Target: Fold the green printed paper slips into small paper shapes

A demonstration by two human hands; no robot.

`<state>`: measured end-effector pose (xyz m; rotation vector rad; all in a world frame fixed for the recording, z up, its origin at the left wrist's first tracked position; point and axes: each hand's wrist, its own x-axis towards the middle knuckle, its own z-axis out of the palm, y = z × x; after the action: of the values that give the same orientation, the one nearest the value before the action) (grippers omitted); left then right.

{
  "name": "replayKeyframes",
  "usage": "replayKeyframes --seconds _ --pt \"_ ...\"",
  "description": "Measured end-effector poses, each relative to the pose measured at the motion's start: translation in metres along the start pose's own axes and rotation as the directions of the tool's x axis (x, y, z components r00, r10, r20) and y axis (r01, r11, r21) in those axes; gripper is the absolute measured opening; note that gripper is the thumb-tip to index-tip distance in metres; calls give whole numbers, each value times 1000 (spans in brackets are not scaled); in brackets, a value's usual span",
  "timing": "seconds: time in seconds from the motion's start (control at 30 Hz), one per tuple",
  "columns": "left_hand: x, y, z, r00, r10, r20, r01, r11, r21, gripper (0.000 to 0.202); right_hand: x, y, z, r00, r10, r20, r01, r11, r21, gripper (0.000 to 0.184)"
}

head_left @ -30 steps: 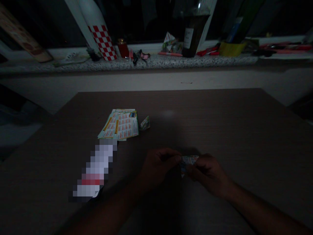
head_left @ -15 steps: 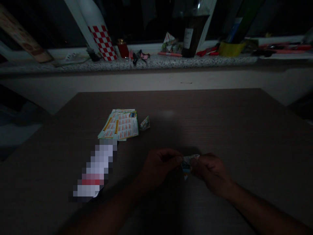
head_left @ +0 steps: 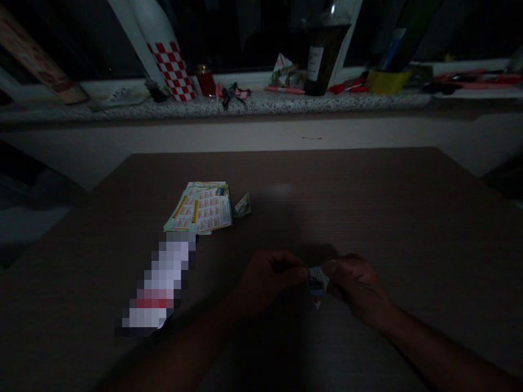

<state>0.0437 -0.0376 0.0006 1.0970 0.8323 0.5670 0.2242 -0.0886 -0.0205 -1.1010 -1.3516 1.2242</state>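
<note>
The scene is dim. Both hands meet over the near middle of a dark wooden table (head_left: 368,185). My left hand (head_left: 267,277) and my right hand (head_left: 355,286) each pinch one side of a small folded printed paper (head_left: 316,281), held just above the tabletop between the fingertips. A stack of printed calendar cards (head_left: 202,207) lies further away to the left, with a small folded paper piece (head_left: 242,206) beside its right edge. A long blurred-out object (head_left: 161,283) lies left of my left forearm.
Behind the table runs a speckled stone windowsill (head_left: 261,103) crowded with things: a red-and-white checkered cylinder (head_left: 171,68), a small red jar (head_left: 204,80), a dark bottle (head_left: 321,51), a yellow bowl (head_left: 386,81), pens and clips.
The folded paper has turned and narrowed between my fingertips, dropping slightly lower. Both hands have shifted a little toward me and to the right.
</note>
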Motion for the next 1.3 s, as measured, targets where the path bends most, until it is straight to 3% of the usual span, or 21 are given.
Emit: replayKeyframes --seconds 0.17,0.27,0.37,0.6,0.83,1.3 --pt "2 -3 -1 998 -55 27 55 998 6 22 3 -3 -2 995 -77 62 79 997 -17 48" --pt "4 -5 -2 999 -43 12 44 998 -56 23 5 -3 -2 972 -172 162 187 979 -82 45" --pt "5 -6 -3 999 -34 10 35 995 -90 23 5 -3 -2 950 -193 244 238 956 -170 42" --pt "4 -4 -1 999 -35 8 35 995 -93 23 2 -8 -1 954 -162 253 234 929 -286 41" --pt "6 -7 -4 999 -42 -21 38 986 -165 20 6 -10 -1 931 -158 329 261 918 -297 36" --pt "7 -4 -1 996 -84 -32 70 946 -318 20 5 -14 0 933 -121 340 225 931 -286 30"
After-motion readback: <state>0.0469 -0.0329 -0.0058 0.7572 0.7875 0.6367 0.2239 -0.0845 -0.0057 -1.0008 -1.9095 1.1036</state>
